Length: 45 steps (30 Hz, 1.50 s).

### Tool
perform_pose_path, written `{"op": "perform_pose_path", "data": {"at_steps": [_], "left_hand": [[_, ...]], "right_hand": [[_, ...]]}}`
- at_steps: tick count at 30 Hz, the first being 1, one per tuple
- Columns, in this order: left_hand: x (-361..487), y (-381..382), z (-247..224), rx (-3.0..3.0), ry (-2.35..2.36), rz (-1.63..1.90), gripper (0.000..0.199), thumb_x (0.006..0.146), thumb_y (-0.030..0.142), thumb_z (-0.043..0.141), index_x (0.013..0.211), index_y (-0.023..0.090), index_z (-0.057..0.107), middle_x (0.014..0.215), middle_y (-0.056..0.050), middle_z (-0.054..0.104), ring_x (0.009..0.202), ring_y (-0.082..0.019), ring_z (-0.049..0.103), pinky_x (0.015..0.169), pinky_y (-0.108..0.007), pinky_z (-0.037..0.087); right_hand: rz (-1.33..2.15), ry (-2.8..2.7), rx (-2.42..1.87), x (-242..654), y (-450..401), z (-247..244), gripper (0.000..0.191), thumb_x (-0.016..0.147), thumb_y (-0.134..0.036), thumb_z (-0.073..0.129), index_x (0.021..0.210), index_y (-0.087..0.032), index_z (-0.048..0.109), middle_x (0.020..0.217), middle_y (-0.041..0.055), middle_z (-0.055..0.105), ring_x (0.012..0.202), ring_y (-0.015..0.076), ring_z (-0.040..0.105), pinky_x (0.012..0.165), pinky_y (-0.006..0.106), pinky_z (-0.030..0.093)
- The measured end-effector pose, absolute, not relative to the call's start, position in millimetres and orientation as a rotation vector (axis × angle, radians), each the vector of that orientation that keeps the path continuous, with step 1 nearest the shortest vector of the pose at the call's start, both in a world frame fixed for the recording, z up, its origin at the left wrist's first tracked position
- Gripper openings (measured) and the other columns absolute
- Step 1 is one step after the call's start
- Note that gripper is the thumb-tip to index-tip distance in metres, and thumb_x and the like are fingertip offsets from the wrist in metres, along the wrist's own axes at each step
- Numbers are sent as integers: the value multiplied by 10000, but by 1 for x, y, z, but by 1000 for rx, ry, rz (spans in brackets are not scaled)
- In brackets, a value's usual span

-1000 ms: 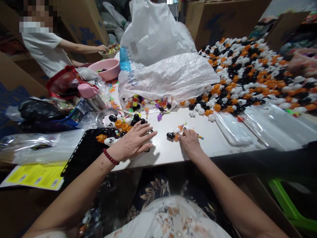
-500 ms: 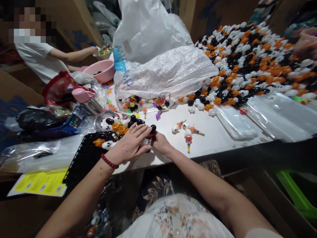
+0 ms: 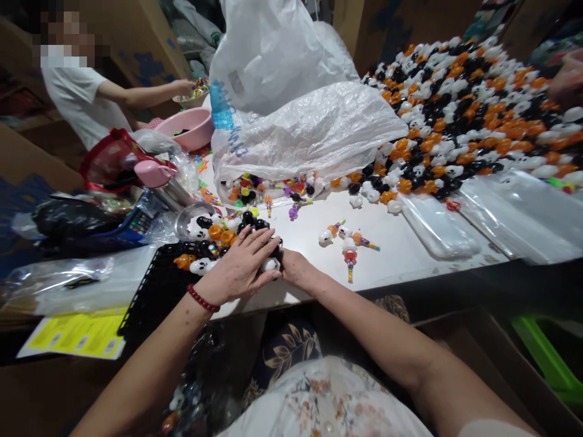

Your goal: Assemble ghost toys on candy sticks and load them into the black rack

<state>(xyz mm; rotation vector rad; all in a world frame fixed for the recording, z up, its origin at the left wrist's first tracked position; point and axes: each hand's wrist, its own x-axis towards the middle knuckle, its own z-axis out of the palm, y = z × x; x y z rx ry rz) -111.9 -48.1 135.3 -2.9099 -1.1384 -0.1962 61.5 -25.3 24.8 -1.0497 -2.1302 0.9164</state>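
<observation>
My left hand [image 3: 243,261], with a dark red bead bracelet [image 3: 203,298] at the wrist, lies with outstretched fingers over a cluster of small plastic novelty figures. Black balls [image 3: 248,217], orange pumpkin shapes [image 3: 222,235] and a white ghost-faced piece [image 3: 200,266] show around it. Another white ghost-faced piece [image 3: 272,264] sits by its thumb. My right hand [image 3: 298,271] is against the cluster's right side, its fingertips hidden behind the pieces. Part of the cluster rests on a black slotted tray [image 3: 146,288].
Right of my hands lie three small figures with colourful tubes [image 3: 350,258]. A big pile of figures [image 3: 469,115] fills the back right, beside clear plastic bags [image 3: 441,233]. Behind stands a white sack [image 3: 300,127]. At left are a pink-lidded flask [image 3: 157,176], pink basin [image 3: 194,130] and a co-worker [image 3: 82,100].
My right hand has pressed in slightly toward the cluster, and a black ball beside it is now mostly covered. The co-worker's arm has shifted right over a bowl. The view has moved a little.
</observation>
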Motion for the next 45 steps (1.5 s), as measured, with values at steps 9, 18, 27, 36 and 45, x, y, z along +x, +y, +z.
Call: {"op": "perform_pose_path", "data": {"at_steps": [9, 18, 27, 36, 45], "left_hand": [[-111, -49, 133, -2932, -1106, -224, 506, 939, 413, 502, 1422, 263, 484, 1461, -81, 513, 1405, -305, 382, 1195, -593, 158], [-98, -55, 141, -2844, -1145, -211, 592, 941, 541, 458, 1421, 195, 482, 1516, -130, 433, 1411, -317, 371, 1195, -572, 179], [-90, -53, 125, -2753, -1260, -77, 494, 1020, 426, 317, 1372, 156, 533, 1469, -92, 504, 1398, -245, 406, 1196, -501, 205], [-96, -52, 129, -2784, -1238, -72, 477, 1012, 411, 356, 1384, 161, 521, 1469, -83, 506, 1402, -234, 403, 1202, -454, 225], [-100, -49, 129, -2802, -1230, -118, 514, 1007, 378, 351, 1456, 136, 419, 1526, -128, 420, 1439, -246, 342, 1205, -475, 250]], "right_hand": [[698, -2091, -1195, 100, -49, 39, 158, 893, -186, 557, 1050, -181, 570, 1023, 79, 634, 887, 192, 616, 783, 292, 481], [343, -1813, -1912, 212, -86, 27, 237, 835, -417, 629, 894, -202, 548, 868, 59, 611, 706, 201, 587, 612, 293, 408], [1047, -1620, -1552, 174, -70, 40, 286, 884, -398, 471, 863, -190, 666, 690, -7, 607, 661, 149, 534, 624, 253, 385], [1349, -1416, -1298, 127, -46, 30, 306, 718, -396, 689, 912, -162, 646, 768, -3, 638, 702, 140, 554, 674, 270, 451], [1445, -1392, -1100, 77, 7, 17, 227, 770, -269, 640, 976, -176, 661, 841, 15, 676, 706, 134, 606, 688, 275, 508]]}}
